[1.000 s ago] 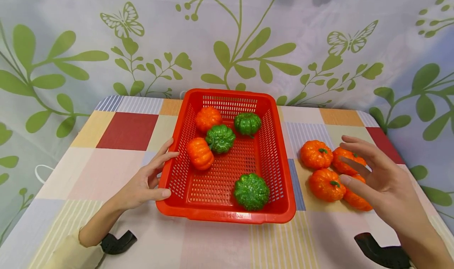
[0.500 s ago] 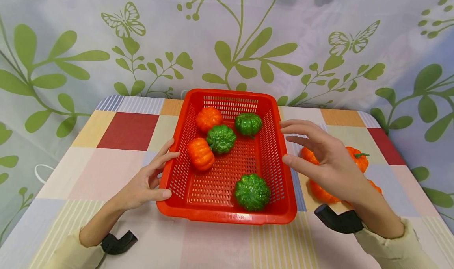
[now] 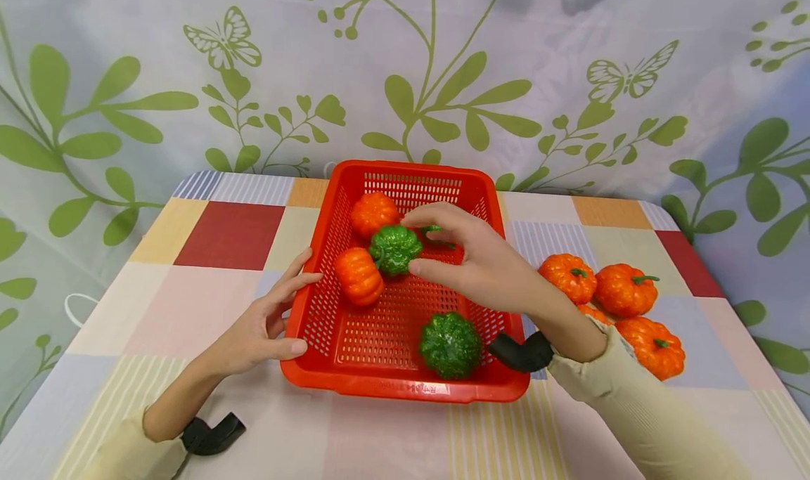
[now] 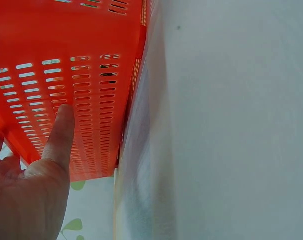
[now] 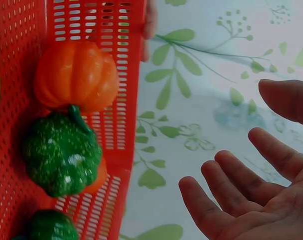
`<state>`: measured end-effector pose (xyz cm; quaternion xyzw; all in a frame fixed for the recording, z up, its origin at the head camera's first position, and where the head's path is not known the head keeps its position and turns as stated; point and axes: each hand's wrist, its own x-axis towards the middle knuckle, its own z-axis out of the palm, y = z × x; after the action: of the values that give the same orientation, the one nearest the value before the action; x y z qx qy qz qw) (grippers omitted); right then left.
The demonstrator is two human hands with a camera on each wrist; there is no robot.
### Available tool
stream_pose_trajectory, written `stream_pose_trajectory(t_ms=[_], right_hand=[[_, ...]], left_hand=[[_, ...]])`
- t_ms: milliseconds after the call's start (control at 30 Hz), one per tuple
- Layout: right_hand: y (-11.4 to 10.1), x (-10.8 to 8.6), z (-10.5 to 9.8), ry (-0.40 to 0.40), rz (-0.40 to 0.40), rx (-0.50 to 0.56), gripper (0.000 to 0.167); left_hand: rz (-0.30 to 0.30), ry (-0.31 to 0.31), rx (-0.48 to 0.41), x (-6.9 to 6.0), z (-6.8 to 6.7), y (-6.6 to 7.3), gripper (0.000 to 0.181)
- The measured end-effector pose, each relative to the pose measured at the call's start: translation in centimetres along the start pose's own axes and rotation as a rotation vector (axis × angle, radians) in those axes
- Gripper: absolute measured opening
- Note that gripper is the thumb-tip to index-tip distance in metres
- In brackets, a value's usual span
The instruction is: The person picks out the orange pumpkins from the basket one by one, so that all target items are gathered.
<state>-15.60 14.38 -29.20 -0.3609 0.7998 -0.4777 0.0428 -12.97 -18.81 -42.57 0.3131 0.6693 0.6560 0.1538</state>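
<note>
A red perforated plastic basket holds two small orange pumpkins and three green ones. My left hand rests at the basket's left side, fingers spread on the rim and wall. In the left wrist view its straight thumb lies against the outer wall. Over the basket hovers my right hand, fingers loosely bent and nothing between them. Its fingertips are near the speckled green pumpkin, and it partly covers another green pumpkin. The third green pumpkin lies at the near right corner.
Several orange pumpkins lie grouped on the checked tablecloth, right of the basket. Behind the table hangs a pale curtain with green leaves and butterflies. A white loop shows at the table's left edge.
My right hand has moved left from over the orange pumpkins on the table to above the basket, staying without anything in it. The left hand and the basket have stayed put.
</note>
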Motion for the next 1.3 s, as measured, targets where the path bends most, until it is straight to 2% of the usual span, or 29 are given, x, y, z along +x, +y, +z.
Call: stream_pose_trajectory(t_ms=[233, 433, 533, 633, 800, 1033, 1300], right_hand=[[1.6, 3.1, 2.0, -0.076, 0.042, -0.119, 0.044], [3.1, 4.6, 3.5, -0.201, 0.14, -0.098, 0.055], [3.5, 4.9, 4.0, -0.26, 0.188, -0.073, 0.059], [4.0, 5.1, 4.6, -0.285, 0.209, -0.071, 0.061], [4.5, 5.2, 5.5, -0.307, 0.218, -0.114, 0.062], [4.8, 5.0, 6.3, -0.289, 0.238, -0.171, 0.06], [5.0, 5.0, 6.7, -0.378, 0.251, -0.248, 0.053]], left_hand=[[-0.002, -0.004, -0.006, 0.2, 0.1, 0.0, 0.078], [-0.003, -0.01, -0.024, 0.2, 0.1, 0.0, 0.079], [-0.003, -0.012, -0.028, 0.2, 0.2, 0.0, 0.078], [0.001, -0.009, -0.019, 0.1, 0.2, 0.1, 0.078], [0.003, -0.003, -0.005, 0.1, 0.2, 0.2, 0.077], [-0.004, 0.006, 0.012, 0.2, 0.2, 0.2, 0.078], [-0.007, 0.004, 0.01, -0.1, 0.1, 0.1, 0.077]])
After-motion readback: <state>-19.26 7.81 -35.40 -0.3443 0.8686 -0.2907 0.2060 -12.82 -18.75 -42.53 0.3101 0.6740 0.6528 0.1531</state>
